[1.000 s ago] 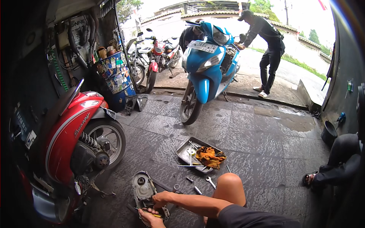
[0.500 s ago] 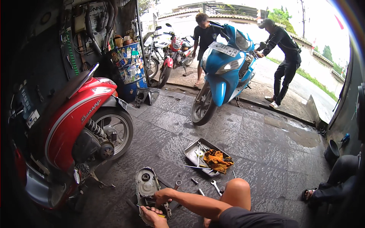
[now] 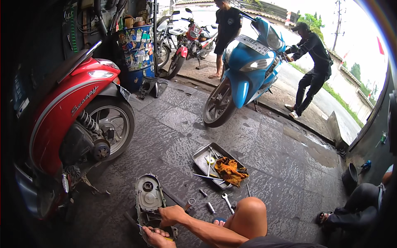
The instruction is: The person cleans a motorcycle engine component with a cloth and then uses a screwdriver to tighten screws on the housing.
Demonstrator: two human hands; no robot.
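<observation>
A grey metal engine casing (image 3: 149, 197) lies on the floor in front of me, its hollow side up. My left hand (image 3: 155, 237) is closed around what looks like a yellow-handled screwdriver (image 3: 168, 239), whose thin shaft sticks out to the left by the casing's near end. Just above it, my right hand (image 3: 172, 215) rests at the casing's right edge with its fingers curled and pointing down into the near hollow. Whatever those fingers grip is hidden. A ring spanner (image 3: 190, 203) lies right of the casing.
A metal tray (image 3: 199, 159) holds tools and an orange rag (image 3: 230, 170). Sockets (image 3: 211, 207) and an open-ended spanner (image 3: 227, 203) lie near my knee. A red scooter (image 3: 70, 111) stands left; two people flank a blue scooter (image 3: 248, 62) ahead. Another person's leg (image 3: 351, 215) is at right.
My view has tilted and shifted, so the scene sits a little higher and to the left. Both hands stay at the casing in nearly the same pose.
</observation>
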